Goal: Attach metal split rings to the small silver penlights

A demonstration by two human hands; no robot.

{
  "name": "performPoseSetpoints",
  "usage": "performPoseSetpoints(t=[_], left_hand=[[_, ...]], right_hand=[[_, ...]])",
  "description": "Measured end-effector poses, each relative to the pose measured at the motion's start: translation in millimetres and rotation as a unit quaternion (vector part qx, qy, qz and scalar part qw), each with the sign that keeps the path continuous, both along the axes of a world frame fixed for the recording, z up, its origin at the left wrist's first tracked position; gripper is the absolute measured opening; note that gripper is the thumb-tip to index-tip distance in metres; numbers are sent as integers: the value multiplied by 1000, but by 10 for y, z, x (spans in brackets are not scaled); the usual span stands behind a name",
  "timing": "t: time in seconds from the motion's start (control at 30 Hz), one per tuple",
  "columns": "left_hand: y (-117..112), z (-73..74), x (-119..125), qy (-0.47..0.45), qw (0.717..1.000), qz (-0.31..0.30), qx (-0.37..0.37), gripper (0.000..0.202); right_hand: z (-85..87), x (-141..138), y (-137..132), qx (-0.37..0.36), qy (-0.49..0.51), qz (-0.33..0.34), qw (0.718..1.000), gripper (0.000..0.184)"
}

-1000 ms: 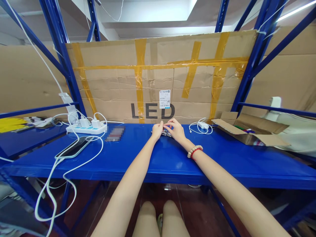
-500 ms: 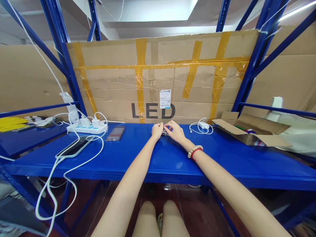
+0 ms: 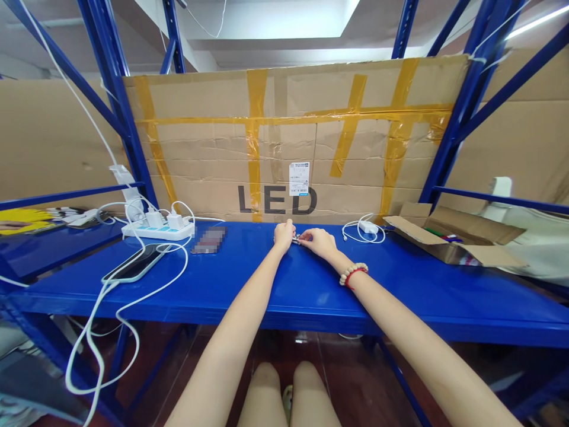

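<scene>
My left hand (image 3: 283, 237) is closed around a small, shiny, silvery object (image 3: 296, 239) above the far middle of the blue table (image 3: 249, 284). Most of that object is hidden by my fingers, so its kind cannot be made out. From the right, my right hand (image 3: 320, 243) comes up to it with thumb and forefinger pinched at the object's right side. A beaded bracelet (image 3: 354, 273) with a red cord circles my right wrist.
Left on the table are a white power strip (image 3: 157, 231) with plugs, a phone (image 3: 136, 263) under white cables, and a blurred flat item (image 3: 208, 240). To the right lie a white charger with cable (image 3: 368, 226) and an open cardboard box (image 3: 457, 240). Taped cardboard (image 3: 213, 154) stands behind.
My right hand has lowered slightly, its fingers moving from the top of the silvery object to its right side. My left hand keeps its hold in nearly the same place.
</scene>
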State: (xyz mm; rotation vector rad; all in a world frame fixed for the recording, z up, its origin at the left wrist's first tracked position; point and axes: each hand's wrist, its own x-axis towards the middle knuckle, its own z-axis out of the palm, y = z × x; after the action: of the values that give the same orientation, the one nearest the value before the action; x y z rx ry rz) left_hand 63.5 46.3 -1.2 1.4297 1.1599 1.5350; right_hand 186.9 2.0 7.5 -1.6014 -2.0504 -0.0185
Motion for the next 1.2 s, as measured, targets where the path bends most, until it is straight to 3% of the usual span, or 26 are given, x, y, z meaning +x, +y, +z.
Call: performPoseSetpoints(t=[0.1, 0.57, 1.2], left_hand=[[-17, 19, 11, -7, 1000, 22, -7, 37], [-123, 98, 44, -27, 999, -11, -33, 33], [-147, 118, 38, -21, 998, -5, -56, 35]], right_hand=[[-14, 2, 8, -11, -19, 6, 1000, 17], [-20, -5, 14, -34, -50, -3, 998, 22], [-35, 0, 59, -38, -35, 4, 999, 19]])
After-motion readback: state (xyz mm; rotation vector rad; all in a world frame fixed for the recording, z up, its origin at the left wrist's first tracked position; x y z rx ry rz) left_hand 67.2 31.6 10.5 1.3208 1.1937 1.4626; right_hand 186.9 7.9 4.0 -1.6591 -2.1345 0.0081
